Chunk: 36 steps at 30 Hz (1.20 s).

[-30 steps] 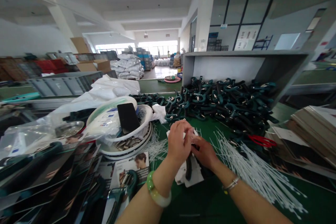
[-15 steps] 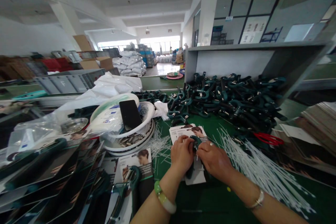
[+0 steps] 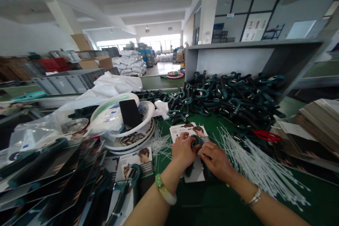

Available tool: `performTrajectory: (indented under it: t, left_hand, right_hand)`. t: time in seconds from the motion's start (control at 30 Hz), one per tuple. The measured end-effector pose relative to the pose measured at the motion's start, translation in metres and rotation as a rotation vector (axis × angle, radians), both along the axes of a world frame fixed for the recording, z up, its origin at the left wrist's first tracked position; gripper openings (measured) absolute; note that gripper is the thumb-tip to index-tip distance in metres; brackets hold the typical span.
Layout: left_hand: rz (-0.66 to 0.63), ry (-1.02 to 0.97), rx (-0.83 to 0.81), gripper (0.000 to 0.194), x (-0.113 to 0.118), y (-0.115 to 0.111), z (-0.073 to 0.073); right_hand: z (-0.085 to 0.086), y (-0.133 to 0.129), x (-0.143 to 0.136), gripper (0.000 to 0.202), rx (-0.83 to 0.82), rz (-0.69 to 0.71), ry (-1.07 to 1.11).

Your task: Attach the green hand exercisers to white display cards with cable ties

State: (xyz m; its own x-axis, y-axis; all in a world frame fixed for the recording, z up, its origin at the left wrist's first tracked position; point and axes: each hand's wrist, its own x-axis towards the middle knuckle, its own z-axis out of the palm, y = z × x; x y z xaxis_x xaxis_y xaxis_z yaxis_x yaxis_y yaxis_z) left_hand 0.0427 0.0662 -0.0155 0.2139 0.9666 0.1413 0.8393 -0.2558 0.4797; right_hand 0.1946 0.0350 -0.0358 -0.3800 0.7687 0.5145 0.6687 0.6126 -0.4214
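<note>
A dark green plier-like hand tool (image 3: 196, 139) with a curved head lies on a printed backing card (image 3: 199, 170) in front of me. My left hand (image 3: 183, 151) is closed around the tool's head from the left. On the other side, my right hand (image 3: 216, 159) has its fingertips pinched together close against the tool. Whatever those fingertips hold is hidden. The tool's handles extend down over the card, partly covered by my hands. Another printed card shows beneath, towards the back. White cable ties (image 3: 265, 169) lie in a loose bundle to the right of my right hand.
Many similar green tools (image 3: 225, 95) are heaped at the back. Carded tools (image 3: 125, 190) pile up at left. Stacked white bowls (image 3: 129, 148) carry metal parts, a bag and a phone (image 3: 129, 114). Red-handled scissors (image 3: 267, 135) and a card stack (image 3: 321, 123) are at right.
My right hand has shifted slightly, its fingers drawn closer together beside the tool. My left hand stays on the tool's head. The whole view has moved a little.
</note>
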Motion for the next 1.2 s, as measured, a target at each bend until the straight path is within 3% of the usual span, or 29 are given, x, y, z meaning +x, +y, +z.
performTrajectory:
  t: [0.2, 0.33, 0.43, 0.53, 0.63, 0.73, 0.83, 0.9, 1.0, 1.1, 1.2]
  left_hand:
    - [-0.016, 0.057, 0.034, 0.023, 0.005, -0.003, 0.000]
    - [-0.010, -0.007, 0.057, 0.024, 0.001, -0.006, 0.006]
    - [0.062, -0.119, 0.189, 0.025, -0.017, -0.014, 0.012]
    - [0.210, -0.288, 0.276, 0.029, -0.045, -0.026, 0.007]
    - [0.295, -0.626, 0.022, 0.043, -0.065, -0.038, -0.012]
    - [0.203, -0.983, -0.257, 0.048, -0.065, -0.046, -0.034]
    - [0.170, -1.123, -0.288, 0.040, -0.053, -0.050, -0.047]
    - [0.164, -1.034, -0.202, 0.027, -0.045, -0.050, -0.049]
    - [0.095, -0.746, 0.036, 0.016, -0.041, -0.050, -0.043]
    - [-0.009, -0.511, 0.200, 0.020, -0.043, -0.052, -0.035]
    - [-0.047, -0.362, 0.231, 0.025, -0.046, -0.055, -0.031]
  right_hand:
    - [0.020, 0.001, 0.001, 0.022, -0.075, 0.118, -0.223]
    - [0.037, -0.007, 0.002, 0.014, -0.129, 0.065, -0.438]
    - [0.044, -0.019, 0.002, 0.013, -0.164, 0.030, -0.496]
    - [0.043, -0.029, 0.000, 0.010, -0.145, 0.017, -0.535]
    - [0.036, -0.032, -0.004, 0.012, -0.088, -0.016, -0.563]
    - [0.028, -0.031, -0.010, 0.018, -0.033, -0.030, -0.493]
    - [0.021, -0.029, -0.017, 0.021, -0.026, -0.055, -0.306]
    - [0.017, -0.028, -0.024, 0.020, -0.035, -0.094, -0.169]
    - [0.010, -0.028, -0.034, 0.020, -0.030, -0.178, -0.038]
    - [0.005, -0.028, -0.039, 0.022, -0.006, -0.244, -0.015]
    - [0.001, -0.028, -0.039, 0.024, 0.005, -0.257, -0.017]
